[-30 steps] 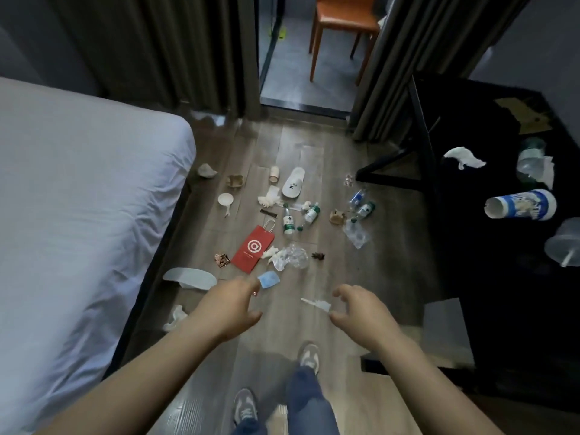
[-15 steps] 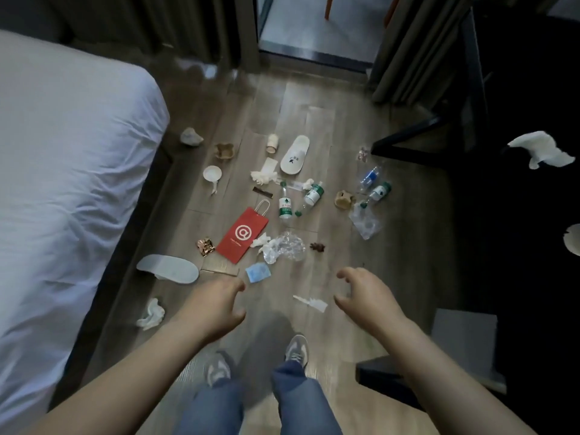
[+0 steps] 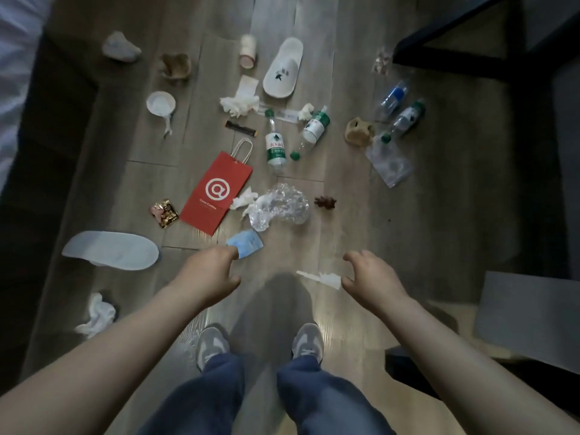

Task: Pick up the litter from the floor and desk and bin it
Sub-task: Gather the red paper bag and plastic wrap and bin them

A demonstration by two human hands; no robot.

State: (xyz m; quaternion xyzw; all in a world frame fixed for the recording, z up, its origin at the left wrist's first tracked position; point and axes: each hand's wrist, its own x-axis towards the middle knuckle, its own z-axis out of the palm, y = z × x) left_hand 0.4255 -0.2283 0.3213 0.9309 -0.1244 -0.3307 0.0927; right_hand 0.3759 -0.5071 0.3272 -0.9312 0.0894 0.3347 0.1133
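red paper bag (image 3: 216, 193) with a white "@" mark lies flat on the wood floor (image 3: 351, 221) and anchors the litter. touching its right edge is a white tissue (image 3: 244, 199), and just right of that sits a wad of crumpled clear plastic (image 3: 282, 205), with a small dark brown scrap (image 3: 325, 202) further right. a gold foil wrapper (image 3: 164, 211) lies just left of the bag's lower corner. a white slipper (image 3: 110, 249) lies below and to the left of the bag, and a crumpled tissue (image 3: 97, 315) lies lower again. past the bag's handles lie a brown stick sachet (image 3: 241, 128) and two green-labelled water bottles (image 3: 275, 146), one of them uncapped with its green cap on the floor beside it. a second slipper (image 3: 284, 69) and a tipped paper cup (image 3: 248, 50) lie beyond them. well to the right of the bag are a clear plastic pouch (image 3: 389, 164) and two more bottles (image 3: 400, 108).

below the bag's lower right corner lies a blue packet (image 3: 248, 243). the left hand (image 3: 210, 277) is held out with its fingers loosely curled and nothing in them, and its knuckles cover the packet's near edge in this view. the right hand (image 3: 373, 281) is held well apart from it, fingers hooked and empty, just beside a white plastic scrap (image 3: 323, 277) on the floor. grey trainers (image 3: 212, 343) stand below the hands.
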